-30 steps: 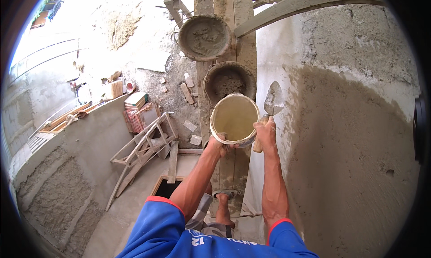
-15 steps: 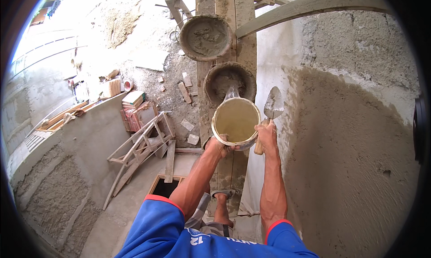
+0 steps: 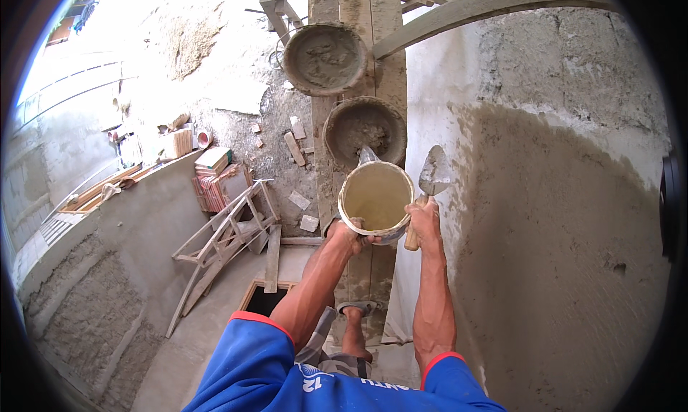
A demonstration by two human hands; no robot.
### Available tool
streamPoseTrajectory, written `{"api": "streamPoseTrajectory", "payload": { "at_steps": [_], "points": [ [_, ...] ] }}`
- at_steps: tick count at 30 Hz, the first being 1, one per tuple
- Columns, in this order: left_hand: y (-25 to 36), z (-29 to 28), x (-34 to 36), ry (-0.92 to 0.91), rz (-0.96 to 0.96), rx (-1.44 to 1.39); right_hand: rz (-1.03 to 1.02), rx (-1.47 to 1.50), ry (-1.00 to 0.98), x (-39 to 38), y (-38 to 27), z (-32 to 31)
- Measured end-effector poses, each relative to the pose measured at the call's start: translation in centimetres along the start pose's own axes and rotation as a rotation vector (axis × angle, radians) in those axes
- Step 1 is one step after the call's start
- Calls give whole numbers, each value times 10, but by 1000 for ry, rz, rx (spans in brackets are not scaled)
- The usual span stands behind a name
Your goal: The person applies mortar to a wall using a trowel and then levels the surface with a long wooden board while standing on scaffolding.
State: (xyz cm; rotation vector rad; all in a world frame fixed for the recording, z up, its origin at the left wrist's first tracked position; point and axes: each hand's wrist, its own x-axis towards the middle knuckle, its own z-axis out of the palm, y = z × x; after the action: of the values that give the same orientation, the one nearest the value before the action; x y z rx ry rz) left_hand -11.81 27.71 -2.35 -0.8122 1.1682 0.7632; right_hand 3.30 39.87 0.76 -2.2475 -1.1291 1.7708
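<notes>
My left hand (image 3: 351, 233) grips the near rim of a pale bucket (image 3: 376, 197) of cloudy water, tipped so that water (image 3: 369, 154) runs from its far lip into a dark round tub (image 3: 364, 125) of mortar just beyond. My right hand (image 3: 424, 218) holds a trowel (image 3: 434, 170) by its wooden handle, blade pointing away from me, and presses against the bucket's right side. A second tub (image 3: 324, 57) of grey mortar sits farther along the same planks.
A plank walkway (image 3: 369, 269) runs under my feet. An arched wooden member (image 3: 494, 7) crosses at top right, above a partly plastered wall (image 3: 552, 254). Down at left lie a wooden frame (image 3: 229, 240), stacked tiles (image 3: 222, 186), scraps (image 3: 294, 147) and a dark square opening (image 3: 265, 297), below a ledge (image 3: 143, 179).
A stream of water began flowing from the bucket into the nearer tub and still runs. The bucket, my hands and the trowel have shifted slightly down in the view.
</notes>
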Motion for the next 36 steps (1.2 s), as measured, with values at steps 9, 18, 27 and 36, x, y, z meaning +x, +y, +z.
{"api": "streamPoseTrajectory", "payload": {
  "at_steps": [9,18,27,36],
  "points": [
    [-27,-28,31,-82,132,23,25,60,0,-13,19,-8],
    [-71,-42,-73,-133,372,252,-163,-117,383,-84,111,-35],
    [-157,6,-69,-6,901,1148,-277,160,-56,-218,174,-36],
    [-307,-81,21,-164,581,1680,-47,373,191,-323,313,-105]
  ]
}}
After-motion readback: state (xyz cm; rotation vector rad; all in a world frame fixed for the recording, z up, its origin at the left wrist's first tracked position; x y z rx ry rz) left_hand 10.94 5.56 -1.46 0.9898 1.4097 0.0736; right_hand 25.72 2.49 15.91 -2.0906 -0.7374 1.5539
